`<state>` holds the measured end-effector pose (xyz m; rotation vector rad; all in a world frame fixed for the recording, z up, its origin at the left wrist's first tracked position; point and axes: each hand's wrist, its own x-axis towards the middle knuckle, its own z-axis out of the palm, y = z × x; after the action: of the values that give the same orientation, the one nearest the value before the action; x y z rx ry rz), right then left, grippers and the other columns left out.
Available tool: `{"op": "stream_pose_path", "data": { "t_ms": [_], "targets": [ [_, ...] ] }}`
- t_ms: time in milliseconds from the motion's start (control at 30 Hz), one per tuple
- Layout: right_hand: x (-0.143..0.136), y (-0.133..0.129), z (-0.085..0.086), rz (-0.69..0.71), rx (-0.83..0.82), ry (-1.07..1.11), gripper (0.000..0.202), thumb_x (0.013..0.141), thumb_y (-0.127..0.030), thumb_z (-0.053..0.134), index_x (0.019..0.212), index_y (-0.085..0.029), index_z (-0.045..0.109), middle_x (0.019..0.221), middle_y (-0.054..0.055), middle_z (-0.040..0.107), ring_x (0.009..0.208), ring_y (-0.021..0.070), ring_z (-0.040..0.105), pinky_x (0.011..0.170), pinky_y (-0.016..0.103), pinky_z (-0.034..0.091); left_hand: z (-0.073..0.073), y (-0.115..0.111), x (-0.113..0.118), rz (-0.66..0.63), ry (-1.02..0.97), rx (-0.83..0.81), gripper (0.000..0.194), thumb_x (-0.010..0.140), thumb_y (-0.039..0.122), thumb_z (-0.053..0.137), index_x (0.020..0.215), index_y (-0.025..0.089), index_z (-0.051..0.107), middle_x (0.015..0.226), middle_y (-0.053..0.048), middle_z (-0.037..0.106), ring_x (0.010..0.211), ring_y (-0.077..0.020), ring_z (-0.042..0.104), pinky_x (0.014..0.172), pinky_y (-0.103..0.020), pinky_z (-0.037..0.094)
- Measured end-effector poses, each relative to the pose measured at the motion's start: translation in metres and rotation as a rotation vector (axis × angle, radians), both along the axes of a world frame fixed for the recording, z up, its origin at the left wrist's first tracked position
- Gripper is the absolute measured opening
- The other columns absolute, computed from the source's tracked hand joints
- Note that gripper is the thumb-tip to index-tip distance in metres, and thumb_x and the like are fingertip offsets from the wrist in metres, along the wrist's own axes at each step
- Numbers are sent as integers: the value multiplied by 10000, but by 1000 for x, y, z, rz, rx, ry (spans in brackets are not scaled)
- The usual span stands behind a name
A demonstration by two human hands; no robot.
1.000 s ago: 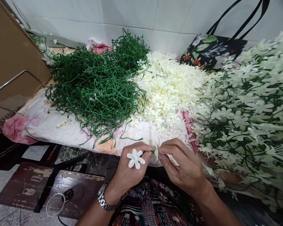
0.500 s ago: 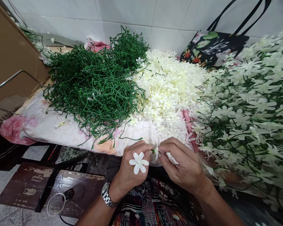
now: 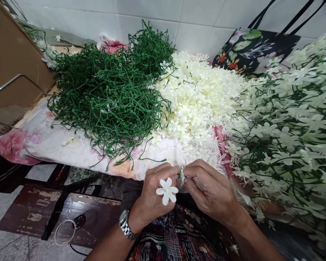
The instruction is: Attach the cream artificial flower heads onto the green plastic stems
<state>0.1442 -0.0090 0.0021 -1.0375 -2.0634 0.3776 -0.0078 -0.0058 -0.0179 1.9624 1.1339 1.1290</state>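
Observation:
My left hand (image 3: 154,192), with a metal watch at its wrist, is closed on a green stem. One open white flower (image 3: 167,191) shows against the back of that hand. The fingertips of my right hand (image 3: 210,188) pinch a small white flower (image 3: 182,175) at the stem's tip, close to my left fingertips. Beyond my hands lie a tangled heap of green stems (image 3: 108,94) and, to its right, a pile of loose white blossoms (image 3: 198,98).
Assembled white flowers on stems (image 3: 288,145) fill the right side. A floral black bag (image 3: 255,50) leans at the tiled wall. A cardboard box (image 3: 19,54) stands at left. Below left, a clear cup (image 3: 65,232) rests on a brown wooden surface (image 3: 97,217).
The small flower between my fingertips has turned more edge-on. The open flower on my left hand has shifted slightly right and down. The view has moved a little.

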Motion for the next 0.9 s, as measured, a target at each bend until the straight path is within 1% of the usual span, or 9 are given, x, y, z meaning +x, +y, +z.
{"op": "stream_pose_path", "data": {
  "t_ms": [167, 267, 367, 433, 533, 600, 700, 767, 900],
  "targets": [
    [1, 1, 0, 9, -28, 0, 180, 835, -36, 437, 822, -171, 555, 710, 31, 553, 648, 128, 555, 569, 243, 494, -2, 1, 0, -12, 16, -20, 254, 781, 68, 430, 567, 199, 397, 529, 29, 391, 504, -119, 369, 481, -257, 294],
    [1, 3, -1, 6, -29, 9, 186, 834, -37, 428, 824, -170, 557, 715, 35, 562, 655, 133, 563, 573, 250, 498, -2, 1, 1, 5, -3, -55, 237, 790, 84, 432, 579, 192, 437, 540, 20, 425, 512, -120, 389, 485, -256, 305],
    [1, 4, 0, 6, -23, 3, 178, 833, -31, 444, 826, -173, 550, 715, 30, 554, 649, 126, 559, 571, 242, 498, 0, 2, 1, 5, -59, -89, 199, 795, 108, 439, 627, 179, 518, 562, 3, 497, 532, -125, 437, 502, -254, 338],
    [2, 4, 3, 14, -26, 5, 158, 837, -37, 471, 844, -174, 548, 728, 30, 551, 661, 125, 559, 579, 236, 499, 1, 3, 0, 11, -144, -185, 185, 797, 144, 451, 651, 170, 561, 564, 2, 521, 527, -122, 455, 500, -247, 352],
    [5, 1, 10, 10, -7, -3, 139, 843, -73, 514, 937, -168, 552, 802, 51, 564, 745, 144, 570, 641, 256, 513, 2, 4, -4, 47, -365, -433, 170, 775, 248, 513, 651, 161, 591, 517, 25, 465, 472, -100, 397, 443, -228, 301],
    [8, 0, 14, -16, 51, -25, 195, 834, -79, 529, 1011, -160, 543, 861, 72, 567, 807, 163, 568, 689, 280, 519, 4, 5, -6, 59, -536, -586, 188, 728, 315, 574, 627, 156, 581, 481, 44, 400, 445, -83, 326, 420, -222, 244],
    [9, -2, 19, -17, 144, -49, 271, 817, -67, 540, 1073, -153, 526, 907, 89, 568, 848, 180, 561, 715, 301, 520, 12, 4, -8, 15, -739, -779, 236, 648, 342, 628, 549, 160, 515, 437, 66, 326, 420, -62, 254, 412, -218, 193],
    [7, -2, 22, 17, 174, -55, 292, 810, -71, 549, 1089, -153, 519, 910, 88, 572, 845, 183, 560, 713, 307, 522, 17, 3, -7, -15, -811, -854, 239, 614, 311, 632, 509, 166, 475, 416, 77, 290, 408, -53, 224, 408, -217, 173],
    [3, -1, 26, 66, 186, -71, 312, 809, -68, 542, 1109, -148, 512, 922, 89, 584, 841, 180, 551, 719, 315, 519, 23, 1, -5, -28, -828, -895, 193, 577, 216, 603, 466, 166, 453, 389, 86, 266, 394, -46, 206, 407, -218, 159]
  ]
}}
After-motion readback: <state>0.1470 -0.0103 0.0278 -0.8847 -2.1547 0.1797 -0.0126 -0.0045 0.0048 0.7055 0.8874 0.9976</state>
